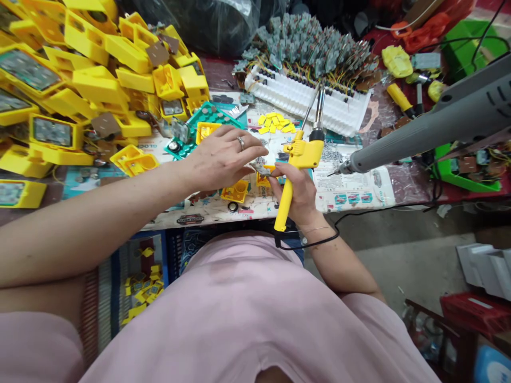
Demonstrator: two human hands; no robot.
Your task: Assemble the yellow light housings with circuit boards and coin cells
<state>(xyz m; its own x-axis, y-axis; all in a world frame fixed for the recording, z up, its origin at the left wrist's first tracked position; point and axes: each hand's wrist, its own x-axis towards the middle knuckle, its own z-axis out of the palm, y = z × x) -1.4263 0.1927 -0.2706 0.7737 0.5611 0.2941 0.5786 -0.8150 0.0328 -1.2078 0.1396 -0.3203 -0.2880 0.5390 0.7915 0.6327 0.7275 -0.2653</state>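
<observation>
My right hand [301, 194] is wrapped round a yellow soldering gun [306, 154], its metal tip pointing away from me. The thumb and fingertips of that hand also touch a small yellow housing [263, 180]. My left hand [227, 159], with a ring on one finger, is bent over the housing and pinches a small grey circuit board [261, 169] at its opening; the fingertips partly hide it. Beside them lies another open yellow housing [235, 191], with a small black ring-shaped part [232, 206] near it. Behind my left hand sits a yellow housing [206, 131] on a green tray [223, 118].
Yellow housings [96, 90] are heaped at left. Wired circuit boards [307, 45] crowd a white foam rack [307, 101] at the back. Small yellow pieces [275, 122] lie before it. A grey electric screwdriver [399, 135] juts in from the right, above a green bin [471, 178].
</observation>
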